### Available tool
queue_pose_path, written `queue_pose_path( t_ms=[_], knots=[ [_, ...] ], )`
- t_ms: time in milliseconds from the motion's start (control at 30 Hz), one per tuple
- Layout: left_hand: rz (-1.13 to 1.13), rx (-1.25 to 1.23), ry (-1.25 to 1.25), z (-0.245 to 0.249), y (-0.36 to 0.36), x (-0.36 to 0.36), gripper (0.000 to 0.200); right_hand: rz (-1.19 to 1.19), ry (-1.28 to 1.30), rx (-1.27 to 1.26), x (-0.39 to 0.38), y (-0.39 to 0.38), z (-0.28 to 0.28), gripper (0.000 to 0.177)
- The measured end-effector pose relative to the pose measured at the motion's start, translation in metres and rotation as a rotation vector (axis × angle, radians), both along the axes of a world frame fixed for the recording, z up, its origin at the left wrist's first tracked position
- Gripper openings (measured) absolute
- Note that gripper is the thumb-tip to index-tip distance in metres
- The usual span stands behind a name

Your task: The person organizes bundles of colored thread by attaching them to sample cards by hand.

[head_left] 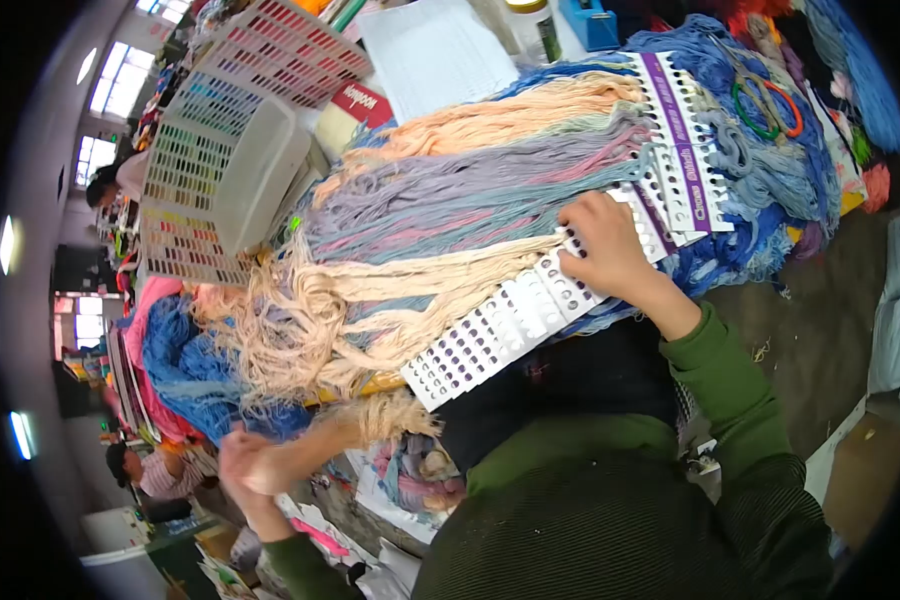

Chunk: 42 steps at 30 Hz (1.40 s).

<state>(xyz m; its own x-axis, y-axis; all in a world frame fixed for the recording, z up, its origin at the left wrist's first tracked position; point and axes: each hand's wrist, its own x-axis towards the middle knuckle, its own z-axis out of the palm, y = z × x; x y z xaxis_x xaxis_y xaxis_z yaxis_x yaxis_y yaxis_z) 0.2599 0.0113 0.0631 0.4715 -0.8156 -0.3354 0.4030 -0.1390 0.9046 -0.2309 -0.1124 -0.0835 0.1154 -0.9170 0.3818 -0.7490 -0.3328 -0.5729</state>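
My right hand [610, 245] is closed on a white card punched with holes [510, 320], its fingers curled near the upper edge. The card slants down to the left. Cream thread [420, 275] runs leftward from beside those fingers across the table. Down at the lower left, my left hand [245, 465] is smeared by motion but wrapped round a bundle of cream-peach thread [360, 428] with a frayed end. More punched cards with a purple "Cross Stitch" strip [682, 145] lie beyond my right hand, with purple, blue and peach threads [500, 115] laid out beside them.
A colour chart of small swatches [195, 160] and a clear plastic tray [260, 175] stand at the upper left. Scissors with red and green handles [770, 108] lie on blue thread [800, 180]. White paper [435, 55] is at the back. Other people sit far left.
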Motion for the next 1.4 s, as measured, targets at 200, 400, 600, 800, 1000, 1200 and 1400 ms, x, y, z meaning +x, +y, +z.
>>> queue_pose_path(
  t_ms=[200, 400, 600, 800, 1000, 1200, 1400],
  knots=[
    [-0.513, 0.090, 0.672, -0.048, 0.001, -0.189, 0.047, 0.030, -0.355, -0.046, 0.037, 0.048, 0.021, 0.021],
    [-0.784, 0.095, 0.437, -0.055, -0.018, -0.262, 0.056, 0.282, -1.093, 0.751, 0.080, 0.095, 0.054, 0.007],
    [-0.716, 0.031, 0.625, -0.058, -0.012, -0.260, 0.056, 0.379, -1.438, 1.010, 0.077, 0.093, 0.052, 0.009],
    [-0.870, -0.006, 0.539, -0.083, -0.009, -0.259, 0.045, 0.371, -1.558, 1.141, 0.071, 0.095, 0.062, 0.012],
    [-0.759, 0.028, 0.537, -0.076, -0.009, -0.260, 0.046, 0.331, -1.619, 1.223, 0.076, 0.097, 0.062, 0.012],
    [-0.849, -0.027, 0.463, -0.073, -0.008, -0.263, 0.050, 0.296, -1.424, 1.222, 0.079, 0.095, 0.062, 0.013],
    [-0.788, -0.034, 0.596, -0.073, -0.006, -0.263, 0.052, 0.314, -1.518, 1.211, 0.080, 0.095, 0.064, 0.010]
  ],
)
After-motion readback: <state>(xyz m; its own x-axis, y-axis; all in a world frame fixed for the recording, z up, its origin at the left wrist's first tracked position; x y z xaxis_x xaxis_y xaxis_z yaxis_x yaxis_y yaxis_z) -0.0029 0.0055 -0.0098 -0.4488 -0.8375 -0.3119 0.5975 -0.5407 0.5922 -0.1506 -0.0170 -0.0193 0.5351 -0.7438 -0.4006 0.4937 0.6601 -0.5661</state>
